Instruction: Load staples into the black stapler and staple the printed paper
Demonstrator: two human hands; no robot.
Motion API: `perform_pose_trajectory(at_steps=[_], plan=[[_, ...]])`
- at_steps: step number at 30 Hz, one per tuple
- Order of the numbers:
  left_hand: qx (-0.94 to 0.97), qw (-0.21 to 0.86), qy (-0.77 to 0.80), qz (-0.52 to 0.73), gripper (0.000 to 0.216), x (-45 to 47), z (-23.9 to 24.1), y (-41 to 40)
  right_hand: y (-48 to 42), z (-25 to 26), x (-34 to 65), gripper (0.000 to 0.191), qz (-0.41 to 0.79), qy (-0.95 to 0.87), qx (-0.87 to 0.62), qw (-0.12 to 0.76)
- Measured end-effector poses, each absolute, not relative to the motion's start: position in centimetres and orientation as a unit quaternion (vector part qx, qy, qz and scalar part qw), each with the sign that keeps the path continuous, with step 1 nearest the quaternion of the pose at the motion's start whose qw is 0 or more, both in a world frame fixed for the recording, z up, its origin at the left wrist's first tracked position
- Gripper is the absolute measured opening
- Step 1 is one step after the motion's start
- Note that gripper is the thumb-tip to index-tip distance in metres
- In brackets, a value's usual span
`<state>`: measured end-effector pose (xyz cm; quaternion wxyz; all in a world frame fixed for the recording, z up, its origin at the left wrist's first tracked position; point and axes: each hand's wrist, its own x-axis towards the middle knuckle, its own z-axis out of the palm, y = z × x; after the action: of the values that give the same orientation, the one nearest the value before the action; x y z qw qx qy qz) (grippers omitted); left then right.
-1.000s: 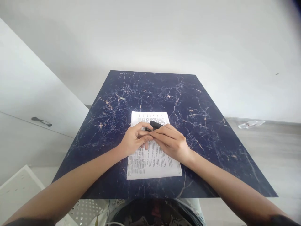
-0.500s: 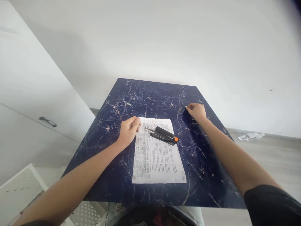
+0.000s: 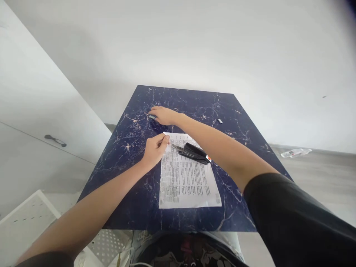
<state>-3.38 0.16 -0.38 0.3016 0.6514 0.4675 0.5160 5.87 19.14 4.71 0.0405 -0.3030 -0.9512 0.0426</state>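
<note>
A printed paper sheet (image 3: pixel 186 178) lies on the dark blue marbled table (image 3: pixel 239 155). A black stapler (image 3: pixel 194 153) with an orange end rests open across the sheet's upper part. My left hand (image 3: pixel 154 149) is curled, its fingers pinching the sheet's top left corner. My right hand (image 3: pixel 164 115) reaches across to the far left of the table, fingers closing on a small silver strip of staples (image 3: pixel 151 116). A second small silver strip of staples (image 3: pixel 220 121) lies alone at the far right.
A white cabinet with a dark handle (image 3: pixel 55 140) stands at the left. A white perforated panel (image 3: pixel 30 218) sits low at the left. A clear plastic item (image 3: pixel 294 152) lies on the grey floor at the right. A white wall is behind the table.
My right hand left the far right of the table, where a silver strip now lies, and swung across to the silver strip at the far left. My left hand stayed on the paper's corner.
</note>
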Motion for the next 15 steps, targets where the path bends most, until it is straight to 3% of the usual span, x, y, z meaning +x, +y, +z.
perform_pose_trajectory(at_steps=[7,10,15], plan=[[0.622,0.322,0.471,0.537,0.038,-3.6,-0.7,0.5,20.2,3.5,3.8,0.037,0.062,-0.952,-0.301,0.0],[0.59,0.306,0.471,0.58,0.027,-3.8,-1.0,0.9,19.5,3.7,6.2,0.017,0.083,-0.944,-0.319,0.016],[0.545,0.287,0.486,0.62,0.016,-3.9,-1.8,1.8,16.1,5.9,10.8,0.035,0.172,-0.927,-0.317,0.104]])
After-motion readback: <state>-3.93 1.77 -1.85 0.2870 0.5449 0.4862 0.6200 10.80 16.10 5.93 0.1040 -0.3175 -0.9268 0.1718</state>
